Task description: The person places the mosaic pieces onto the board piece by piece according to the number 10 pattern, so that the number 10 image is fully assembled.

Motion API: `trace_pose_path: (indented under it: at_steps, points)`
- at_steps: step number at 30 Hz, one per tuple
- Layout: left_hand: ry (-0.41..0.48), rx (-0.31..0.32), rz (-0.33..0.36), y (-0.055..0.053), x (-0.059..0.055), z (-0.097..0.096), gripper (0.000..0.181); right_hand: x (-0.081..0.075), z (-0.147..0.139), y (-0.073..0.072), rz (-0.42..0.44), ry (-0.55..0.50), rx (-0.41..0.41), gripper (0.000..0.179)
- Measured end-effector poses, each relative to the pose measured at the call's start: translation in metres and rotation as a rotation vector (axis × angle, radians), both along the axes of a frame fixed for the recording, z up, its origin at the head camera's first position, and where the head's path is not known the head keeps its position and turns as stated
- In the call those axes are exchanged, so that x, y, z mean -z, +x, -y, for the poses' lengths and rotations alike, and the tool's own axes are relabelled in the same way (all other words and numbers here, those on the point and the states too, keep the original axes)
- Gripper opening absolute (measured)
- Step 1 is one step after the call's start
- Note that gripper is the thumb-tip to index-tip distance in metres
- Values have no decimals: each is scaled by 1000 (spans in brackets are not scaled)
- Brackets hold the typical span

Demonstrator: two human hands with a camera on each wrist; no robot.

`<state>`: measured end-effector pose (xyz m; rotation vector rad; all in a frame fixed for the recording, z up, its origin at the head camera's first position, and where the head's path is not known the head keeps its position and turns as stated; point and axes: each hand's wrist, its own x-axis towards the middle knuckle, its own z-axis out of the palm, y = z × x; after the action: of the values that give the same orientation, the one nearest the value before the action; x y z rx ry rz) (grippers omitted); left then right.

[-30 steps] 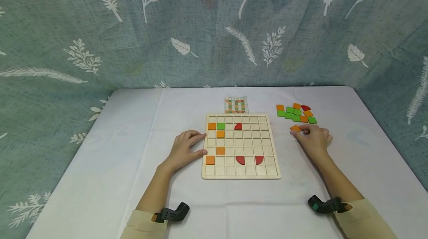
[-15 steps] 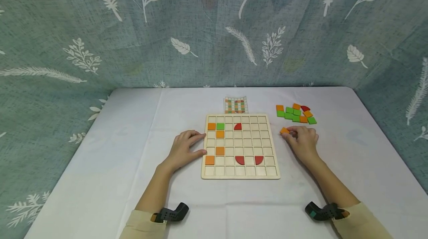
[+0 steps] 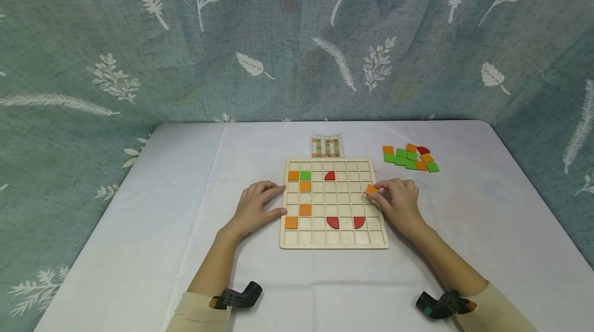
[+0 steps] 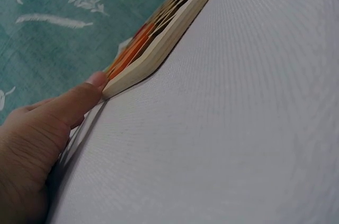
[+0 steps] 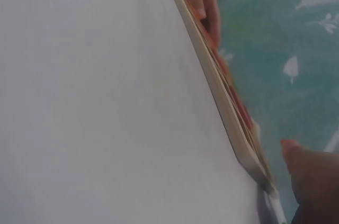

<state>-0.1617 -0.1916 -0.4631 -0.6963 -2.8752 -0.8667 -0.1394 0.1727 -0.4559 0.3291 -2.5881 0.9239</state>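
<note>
A wooden grid board lies flat on the white table. My right hand pinches an orange square tile between thumb and fingers, over the board's right edge. Against the left edge, the thumb and forefinger of my left hand rest spread apart. Set in the grid are several orange squares, a green square and 3 red quarter-circles. In the left wrist view my left thumb touches the board's rim. The right wrist view shows my right thumb, with the tile out of sight.
Loose green, orange and red pieces lie in a cluster right of the board, toward the back. A small pattern card with a coloured grid stands just behind the board. A leaf-print curtain hangs beyond the table's far edge.
My right hand has carried the orange tile leftward and slightly nearer, from beside the loose pieces to the board's right edge. The left hand has stayed in place.
</note>
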Motion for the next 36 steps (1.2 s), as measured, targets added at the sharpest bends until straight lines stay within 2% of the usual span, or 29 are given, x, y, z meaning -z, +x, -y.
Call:
trace_pose_path:
  at_steps: [17, 24, 31, 36]
  points:
    - [0, -12, -6, 1, -3, -2, 59, 1, 53, 11, -145, 21, -231, 34]
    - [18, -2, 0, 1, -2, -3, 59, 2, 73, 15, -122, 46, -288, 29]
    - [16, 8, -14, -1, 0, -3, 59, 4, 83, 17, -157, 88, -339, 30]
    - [13, 3, 10, -2, 1, -2, 59, 4, 86, 18, -150, 110, -355, 29]
